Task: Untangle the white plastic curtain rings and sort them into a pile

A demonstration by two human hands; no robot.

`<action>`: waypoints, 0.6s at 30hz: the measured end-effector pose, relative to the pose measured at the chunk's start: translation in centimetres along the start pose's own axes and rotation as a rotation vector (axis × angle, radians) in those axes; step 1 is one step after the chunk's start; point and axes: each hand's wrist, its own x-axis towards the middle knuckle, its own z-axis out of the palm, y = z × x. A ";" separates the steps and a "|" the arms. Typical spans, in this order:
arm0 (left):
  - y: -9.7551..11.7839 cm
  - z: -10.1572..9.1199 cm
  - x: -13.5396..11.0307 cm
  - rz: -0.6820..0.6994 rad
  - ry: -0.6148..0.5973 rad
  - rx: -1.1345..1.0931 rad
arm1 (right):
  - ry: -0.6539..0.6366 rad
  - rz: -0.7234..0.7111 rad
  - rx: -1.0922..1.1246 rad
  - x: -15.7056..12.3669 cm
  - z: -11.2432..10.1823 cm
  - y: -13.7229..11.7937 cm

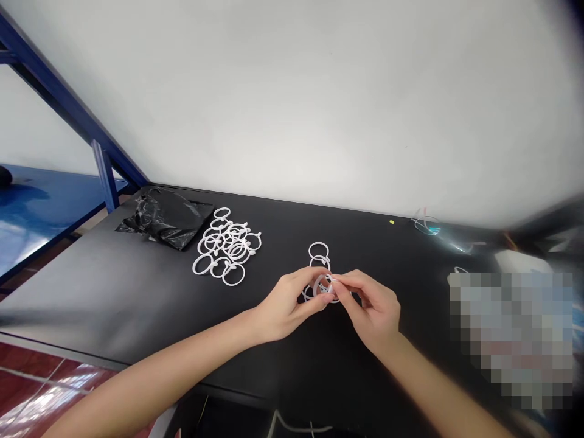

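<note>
Between my two hands is a white ring [316, 286], thin and apparently plastic. My left hand [292, 304] pinches its left and lower side between thumb and fingers. At the ring's right edge, my right hand [371, 304] has thumb and forefinger pressed together on it. Just beyond my fingers lie a few loose white rings [318, 250] of the same sort, partly covered by my hands. A larger heap of white rings [233, 274], several with small tabs, lies to the left on the black table [274, 219].
A crumpled black plastic bag [166, 216] lies at the table's back left, beside the heap. Thin clear loops [426, 225] and a blurred, pixelated pale item [511, 334] are on the right. A white wall [319, 109] rises behind; a blue metal frame [68, 97] stands left.
</note>
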 end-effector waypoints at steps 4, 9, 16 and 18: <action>0.0 0.1 -0.1 0.013 -0.007 0.018 | 0.025 -0.076 -0.063 -0.1 0.0 -0.1; -0.1 -0.2 0.1 0.031 -0.003 0.103 | 0.036 -0.069 -0.063 -0.3 -0.2 0.3; -2.3 -7.2 1.6 0.048 0.384 0.739 | 0.095 0.175 -0.020 0.2 -0.2 1.0; -3.3 -9.7 1.5 -0.073 0.444 0.926 | 0.106 0.166 -0.057 0.3 -0.1 1.1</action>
